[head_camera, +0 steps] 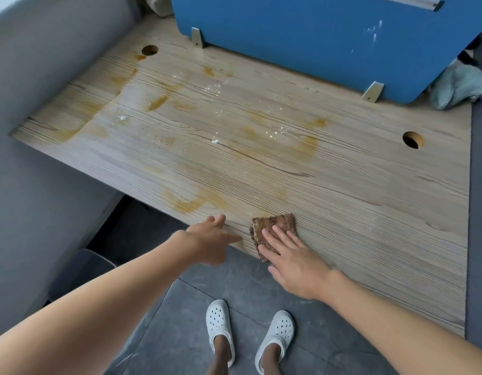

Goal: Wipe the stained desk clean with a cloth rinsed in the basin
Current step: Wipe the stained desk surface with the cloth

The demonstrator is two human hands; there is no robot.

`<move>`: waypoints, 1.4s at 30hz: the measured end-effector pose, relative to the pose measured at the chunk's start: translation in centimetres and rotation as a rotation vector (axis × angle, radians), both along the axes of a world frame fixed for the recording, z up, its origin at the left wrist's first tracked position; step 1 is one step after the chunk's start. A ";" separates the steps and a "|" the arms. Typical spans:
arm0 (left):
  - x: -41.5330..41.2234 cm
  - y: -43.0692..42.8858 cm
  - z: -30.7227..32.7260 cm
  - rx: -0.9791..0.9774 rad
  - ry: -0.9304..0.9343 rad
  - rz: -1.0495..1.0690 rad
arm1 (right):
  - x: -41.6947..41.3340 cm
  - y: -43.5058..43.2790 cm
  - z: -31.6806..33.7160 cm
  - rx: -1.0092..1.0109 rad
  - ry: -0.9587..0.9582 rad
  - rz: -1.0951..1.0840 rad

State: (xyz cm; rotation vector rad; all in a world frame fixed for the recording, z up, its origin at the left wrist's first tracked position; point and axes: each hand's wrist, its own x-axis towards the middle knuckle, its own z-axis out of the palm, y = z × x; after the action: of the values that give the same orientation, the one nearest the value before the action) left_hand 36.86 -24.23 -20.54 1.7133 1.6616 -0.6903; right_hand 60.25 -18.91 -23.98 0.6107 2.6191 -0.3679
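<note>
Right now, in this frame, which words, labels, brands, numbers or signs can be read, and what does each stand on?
None can be read.
No lettering shows on the desk, the blue partition, its metal brackets, the brown cloth or the white clogs.
The white marks on the partition are smears, not text.

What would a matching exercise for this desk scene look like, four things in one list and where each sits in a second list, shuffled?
Things:
1 brown cloth
2 blue panel
3 pale green fabric
4 white clogs

Places:
A on the grey floor
B upright along the desk's far edge
C under the right hand, at the desk's near edge
D bunched by the panel's right end

Pairs: 1-C, 2-B, 3-D, 4-A
</note>
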 end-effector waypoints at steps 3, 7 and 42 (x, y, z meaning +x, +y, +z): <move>-0.7 0.1 0.4 0.002 0.026 -0.057 | 0.6 0.5 0.0 0.008 0.049 0.048; -0.8 0.0 0.2 0.030 0.074 -0.119 | 2.9 0.7 0.5 0.043 -0.044 0.129; -2.9 1.0 0.0 0.004 -0.102 -0.109 | -1.8 2.3 1.0 -0.059 0.068 -0.112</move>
State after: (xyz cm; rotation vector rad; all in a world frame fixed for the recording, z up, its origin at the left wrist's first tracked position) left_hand 33.93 -23.26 -20.54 1.8216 1.5099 -0.6392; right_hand 58.43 -16.66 -23.01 0.7390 2.6347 -0.5067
